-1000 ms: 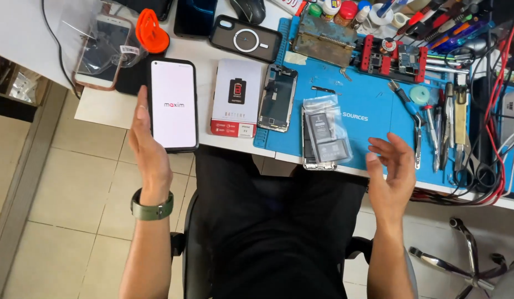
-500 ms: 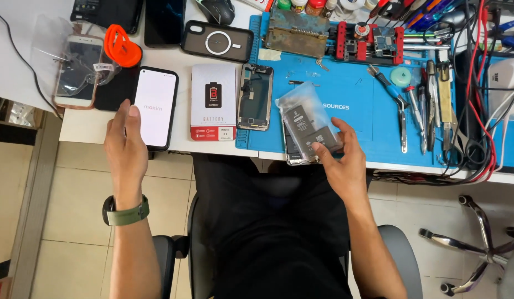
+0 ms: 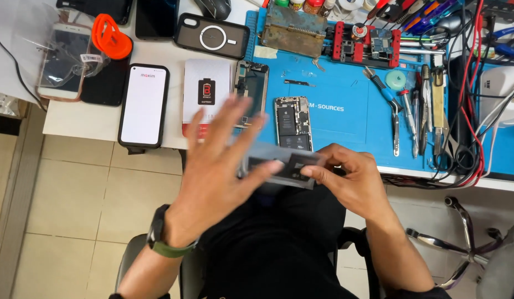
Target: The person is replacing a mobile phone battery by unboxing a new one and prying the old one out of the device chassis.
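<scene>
A clear plastic pouch [image 3: 282, 166] with a dark flat part inside sits over the lap, just near of the table edge [image 3: 102, 130]. The right hand [image 3: 351, 180] pinches its right end; the left hand [image 3: 212, 171], fingers spread and blurred, touches its left end. Beyond lie an opened phone [image 3: 293, 123] on the blue mat [image 3: 345, 111] and a lit phone [image 3: 143, 105] to the left.

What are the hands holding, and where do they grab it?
Both hands hold a clear plastic packet with something dark inside. The right hand pinches its right end; the left hand, blurred, touches its left end with the fingertips.
</scene>
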